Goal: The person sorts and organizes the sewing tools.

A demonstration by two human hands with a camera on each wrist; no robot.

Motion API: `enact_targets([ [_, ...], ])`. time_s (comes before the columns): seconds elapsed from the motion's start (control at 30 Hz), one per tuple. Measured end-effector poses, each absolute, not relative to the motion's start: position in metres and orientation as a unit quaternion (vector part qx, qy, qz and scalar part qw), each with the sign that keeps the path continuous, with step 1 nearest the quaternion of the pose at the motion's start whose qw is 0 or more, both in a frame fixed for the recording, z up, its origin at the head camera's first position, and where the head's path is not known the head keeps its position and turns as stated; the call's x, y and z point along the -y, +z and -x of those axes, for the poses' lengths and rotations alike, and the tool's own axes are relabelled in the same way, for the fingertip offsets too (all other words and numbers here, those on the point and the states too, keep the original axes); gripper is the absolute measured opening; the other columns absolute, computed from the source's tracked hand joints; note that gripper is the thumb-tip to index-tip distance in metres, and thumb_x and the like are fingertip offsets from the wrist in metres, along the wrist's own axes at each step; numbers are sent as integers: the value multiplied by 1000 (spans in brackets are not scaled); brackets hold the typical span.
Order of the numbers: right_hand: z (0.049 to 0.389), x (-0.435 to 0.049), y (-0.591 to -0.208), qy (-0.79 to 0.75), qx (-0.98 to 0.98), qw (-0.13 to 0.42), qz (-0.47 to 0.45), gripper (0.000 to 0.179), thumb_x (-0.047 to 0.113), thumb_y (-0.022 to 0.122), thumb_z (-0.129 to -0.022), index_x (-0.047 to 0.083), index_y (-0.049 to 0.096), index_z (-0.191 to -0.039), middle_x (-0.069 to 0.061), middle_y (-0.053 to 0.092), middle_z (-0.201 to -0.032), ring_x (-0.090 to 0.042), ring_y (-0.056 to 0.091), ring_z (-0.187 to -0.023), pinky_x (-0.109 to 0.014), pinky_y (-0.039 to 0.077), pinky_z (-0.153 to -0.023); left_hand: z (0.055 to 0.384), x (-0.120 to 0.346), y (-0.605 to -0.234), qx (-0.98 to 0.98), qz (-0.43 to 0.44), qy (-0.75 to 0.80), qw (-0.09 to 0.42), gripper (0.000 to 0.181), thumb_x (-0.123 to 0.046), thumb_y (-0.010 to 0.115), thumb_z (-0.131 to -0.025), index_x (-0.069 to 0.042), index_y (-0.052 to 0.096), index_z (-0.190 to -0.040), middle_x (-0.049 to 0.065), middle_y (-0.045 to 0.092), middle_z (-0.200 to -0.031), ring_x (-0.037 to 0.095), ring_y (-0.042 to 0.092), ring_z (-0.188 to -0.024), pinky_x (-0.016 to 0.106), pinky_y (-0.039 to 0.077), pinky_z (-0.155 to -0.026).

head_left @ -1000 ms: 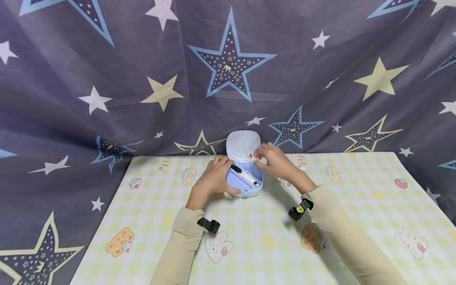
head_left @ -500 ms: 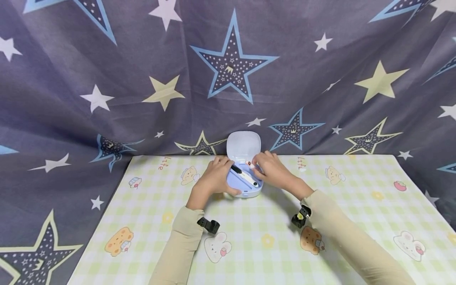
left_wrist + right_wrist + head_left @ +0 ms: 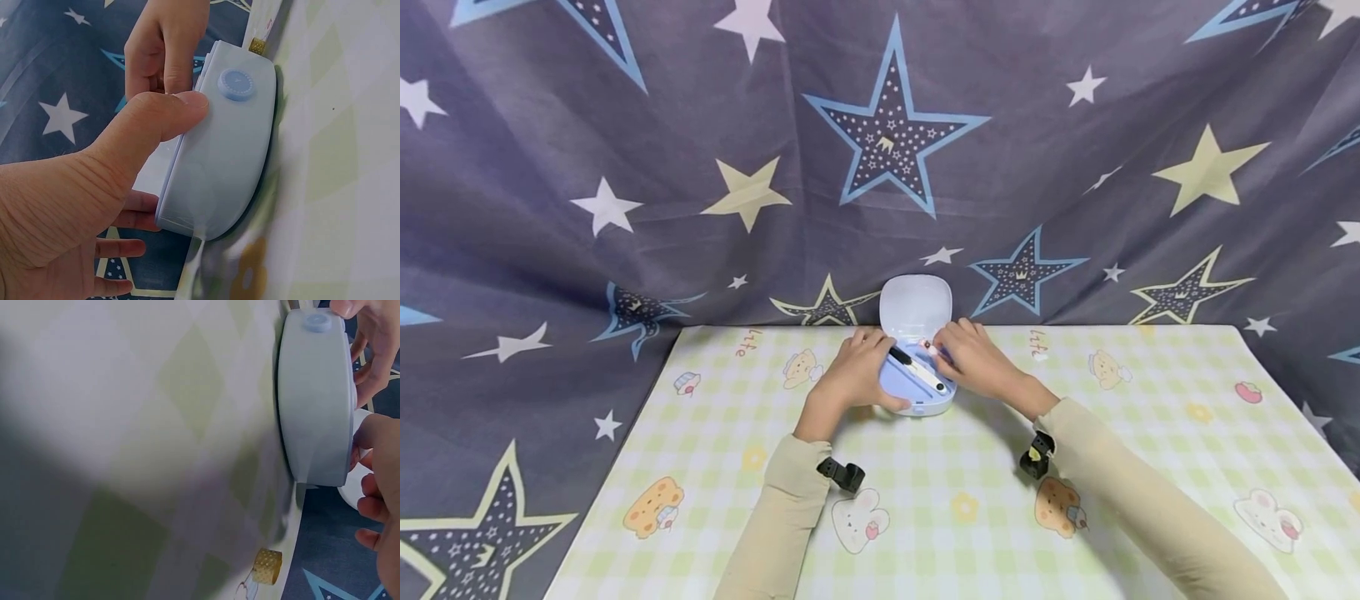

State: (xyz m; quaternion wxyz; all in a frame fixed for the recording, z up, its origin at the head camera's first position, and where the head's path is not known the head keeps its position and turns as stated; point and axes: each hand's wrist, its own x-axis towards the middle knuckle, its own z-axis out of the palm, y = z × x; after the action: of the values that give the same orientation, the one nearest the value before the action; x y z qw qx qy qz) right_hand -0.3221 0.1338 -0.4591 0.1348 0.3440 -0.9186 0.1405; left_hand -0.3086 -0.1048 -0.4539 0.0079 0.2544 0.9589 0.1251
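An open light-blue plastic case (image 3: 922,408) stands at the far side of the table, its pale lid (image 3: 915,307) tipped up and back. The left hand (image 3: 853,371) grips the case's left side, thumb on the front wall near a round blue button (image 3: 236,84). A slim black-and-white tool (image 3: 917,368) lies slantwise in the case; its exact kind is unclear. Over the right part of the case, the right hand (image 3: 973,357) pinches a small red-and-white item (image 3: 929,347), mostly covered by the fingers.
A small gold dimpled cylinder (image 3: 267,567), thimble-like, is on the table to the right of the case. The checked tablecloth (image 3: 925,517) carries printed cartoons. A dark star-patterned curtain (image 3: 685,125) hangs right behind the table's back edge.
The right hand has come down and a little leftward with the small red-and-white item, from near the lid to inside the case's right part. The left hand keeps its grip.
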Motion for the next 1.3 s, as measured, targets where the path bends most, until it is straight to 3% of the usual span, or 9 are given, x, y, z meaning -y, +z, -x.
enact_targets([
  [0.53, 322, -134, -467, 73, 905, 189, -374, 14, 21, 62, -101, 8, 57, -102, -7, 59, -96, -26, 48, -91, -43, 42, -88, 309, 106, -455, -960, -250, 122, 3, 110, -65, 87, -64, -6, 49, -148, 11, 51, -147, 32, 43, -135, 51, 38, -116],
  [0.8, 323, -136, -471, 42, 905, 185, -381, 13, 22, 55, -104, 9, 52, -104, -8, 55, -100, -28, 47, -96, -47, 40, -97, 309, 105, -454, -961, -250, 118, 7, 110, -66, 87, -65, -6, 48, -149, 11, 50, -148, 32, 42, -137, 51, 38, -117],
  [1.3, 326, -137, -472, 56, 913, 155, -373, 11, 20, 53, -104, 10, 49, -100, -7, 50, -97, -27, 43, -94, -47, 38, -94, 310, 103, -453, -960, -251, 124, 16, 110, -66, 87, -65, -7, 47, -149, 11, 49, -149, 33, 40, -139, 51, 36, -118],
])
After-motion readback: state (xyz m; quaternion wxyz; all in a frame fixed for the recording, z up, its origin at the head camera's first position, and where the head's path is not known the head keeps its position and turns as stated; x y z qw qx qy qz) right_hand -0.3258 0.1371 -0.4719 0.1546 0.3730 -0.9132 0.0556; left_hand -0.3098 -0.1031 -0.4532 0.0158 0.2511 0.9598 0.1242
